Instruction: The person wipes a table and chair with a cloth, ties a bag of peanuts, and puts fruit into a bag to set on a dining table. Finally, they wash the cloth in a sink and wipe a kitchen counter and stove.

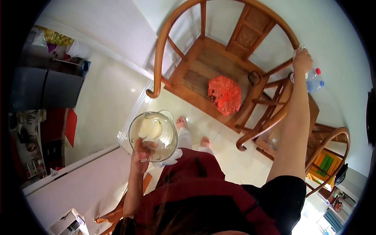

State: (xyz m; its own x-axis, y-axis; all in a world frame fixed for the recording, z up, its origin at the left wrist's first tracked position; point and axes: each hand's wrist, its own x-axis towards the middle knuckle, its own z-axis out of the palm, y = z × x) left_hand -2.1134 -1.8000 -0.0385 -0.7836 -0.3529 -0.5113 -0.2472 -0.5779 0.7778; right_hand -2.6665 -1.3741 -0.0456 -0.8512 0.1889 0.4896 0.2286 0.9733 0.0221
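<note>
My left hand (141, 153) grips a clear glass bowl (170, 133) with loop handles, held at waist height. Inside the bowl lies a pale, cream-coloured piece (150, 128) whose kind I cannot make out. Stretched far to the right, my right hand (302, 62) is closed around a crumpled white cloth (300, 48) against the curved top rail of a wooden armchair (161, 51). Some fingers of that hand are hidden. Below the bowl, something white and crumpled (172, 157) shows at my side.
A red plastic bag (225, 95) and a dark strap-like item (254, 78) lie on the chair seat. Plastic bottles (314, 84) stand on a wooden side table (311, 107) beyond my right arm. Another wooden chair (345, 147) is at the right. A doorway opens at left, toward dark cabinets (47, 89).
</note>
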